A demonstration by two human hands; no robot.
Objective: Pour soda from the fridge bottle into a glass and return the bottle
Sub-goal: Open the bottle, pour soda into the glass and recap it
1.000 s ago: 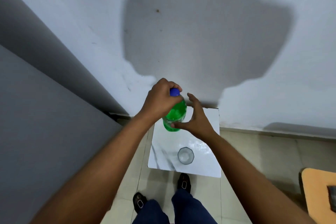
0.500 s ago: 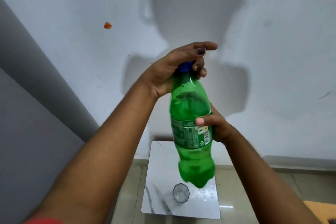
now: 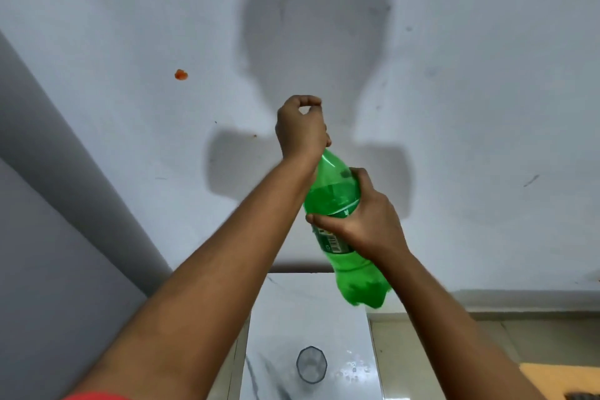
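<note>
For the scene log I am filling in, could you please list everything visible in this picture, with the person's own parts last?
green plastic soda bottle: one, green, held in the air above the table, tilted
clear faceted drinking glass: one, transparent, upright on the table, empty
white marble-patterned table: one, white, below the hands against the wall
orange stain: one, on the white wall, upper left
tan surface: one, bottom right corner
left hand: one, grip closed over the bottle's top, cap hidden
right hand: one, grip around the bottle's middle
</note>
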